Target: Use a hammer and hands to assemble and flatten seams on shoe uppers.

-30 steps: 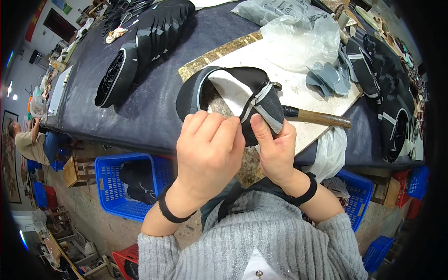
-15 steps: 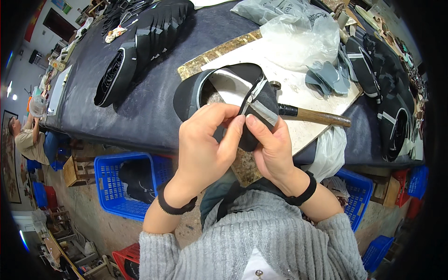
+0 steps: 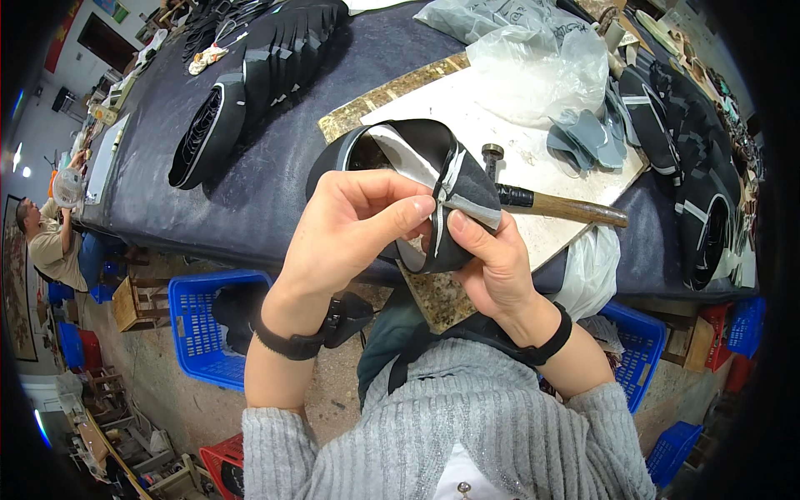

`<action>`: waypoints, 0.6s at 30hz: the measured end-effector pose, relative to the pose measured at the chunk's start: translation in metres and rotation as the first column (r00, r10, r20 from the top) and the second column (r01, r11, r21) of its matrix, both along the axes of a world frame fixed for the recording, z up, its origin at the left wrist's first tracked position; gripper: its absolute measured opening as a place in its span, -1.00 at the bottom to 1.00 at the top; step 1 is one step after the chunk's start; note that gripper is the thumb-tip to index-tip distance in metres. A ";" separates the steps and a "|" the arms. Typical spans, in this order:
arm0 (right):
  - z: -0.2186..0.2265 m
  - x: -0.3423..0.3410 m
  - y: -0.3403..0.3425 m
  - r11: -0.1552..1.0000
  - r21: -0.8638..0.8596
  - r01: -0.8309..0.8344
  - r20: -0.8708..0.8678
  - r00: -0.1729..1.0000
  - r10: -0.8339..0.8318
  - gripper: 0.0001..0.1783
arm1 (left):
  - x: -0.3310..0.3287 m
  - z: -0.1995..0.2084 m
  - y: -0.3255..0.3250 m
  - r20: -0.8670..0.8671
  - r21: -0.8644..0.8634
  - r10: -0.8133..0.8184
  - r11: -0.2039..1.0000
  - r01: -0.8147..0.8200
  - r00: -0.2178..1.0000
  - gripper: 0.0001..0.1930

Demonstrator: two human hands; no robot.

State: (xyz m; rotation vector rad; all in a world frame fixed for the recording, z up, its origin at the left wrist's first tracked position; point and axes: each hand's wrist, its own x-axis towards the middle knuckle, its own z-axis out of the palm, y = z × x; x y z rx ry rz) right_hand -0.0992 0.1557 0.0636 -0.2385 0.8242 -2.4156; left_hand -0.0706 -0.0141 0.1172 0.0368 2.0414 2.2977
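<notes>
Between my hands is a black shoe upper (image 3: 473,185), curved into a loop, with white lining and grey tape along its seam. My left hand (image 3: 346,225) has thumb and forefinger pinched together at the seam. Its other fingers curl behind the upper's near edge. My right hand (image 3: 498,271) grips the lower right part, thumb on the front and fingers underneath. Just beyond the upper lies a hammer (image 3: 575,208), its wooden handle pointing right and its metal head partly beside the upper. Below them is a white board (image 3: 533,237) on a stone slab (image 3: 446,304).
Rows of nested black uppers (image 3: 279,67) lie at the far left, with more uppers (image 3: 708,192) at the right. Grey cut pieces (image 3: 587,137) and a clear plastic bag (image 3: 533,71) rest on the board. Blue baskets (image 3: 187,329) stand below; a person (image 3: 52,237) sits far left.
My left hand has turned and risen slightly, its wrist swinging left, with the pinch moving up the seam. The upper has tilted and shifted a little, showing more of the hammer head.
</notes>
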 end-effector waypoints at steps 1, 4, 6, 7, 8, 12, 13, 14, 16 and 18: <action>-0.001 -0.001 0.001 1.000 -0.006 -0.015 -0.013 1.000 0.015 -0.72 | -0.001 0.001 0.001 0.003 -0.014 0.010 1.000 -0.010 1.000 -0.89; -0.008 0.000 0.000 0.999 0.029 0.020 -0.030 0.999 -0.020 -0.72 | -0.001 0.002 0.007 -0.035 -0.122 0.066 0.990 -0.070 0.997 -0.92; -0.009 0.003 -0.003 0.999 0.034 0.039 -0.036 0.999 -0.038 -0.73 | 0.001 0.000 0.015 -0.080 -0.213 0.110 0.969 -0.125 0.991 -0.93; -0.009 0.003 -0.004 0.997 0.039 0.060 -0.042 0.997 -0.058 -0.74 | 0.002 -0.002 0.021 -0.230 -0.399 0.166 0.883 -0.248 0.959 -0.92; -0.011 0.003 -0.004 0.997 0.041 0.063 -0.041 0.997 -0.061 -0.74 | 0.002 -0.005 0.026 -0.384 -0.544 0.183 0.747 -0.382 0.905 -0.91; -0.008 0.001 -0.004 0.997 0.052 0.061 -0.056 0.997 -0.058 -0.76 | -0.001 -0.011 0.019 -0.150 -0.255 0.209 0.936 -0.242 0.966 -0.90; -0.006 0.000 -0.003 0.998 0.052 0.028 -0.036 0.999 -0.026 -0.76 | -0.004 -0.013 0.016 -0.084 -0.054 0.165 0.984 -0.170 0.983 -0.89; -0.006 0.000 -0.003 0.998 0.051 0.029 -0.037 0.999 -0.027 -0.76 | -0.004 -0.015 0.013 -0.085 -0.055 0.164 0.984 -0.169 0.983 -0.89; -0.008 0.001 -0.003 0.998 0.046 0.046 -0.061 0.997 -0.043 -0.76 | -0.004 -0.018 0.009 -0.079 0.013 0.083 0.997 -0.083 0.993 -0.87; -0.011 0.002 -0.004 0.996 0.066 0.061 -0.048 0.997 -0.058 -0.75 | -0.005 -0.016 0.011 -0.088 -0.034 0.087 0.995 -0.090 0.992 -0.87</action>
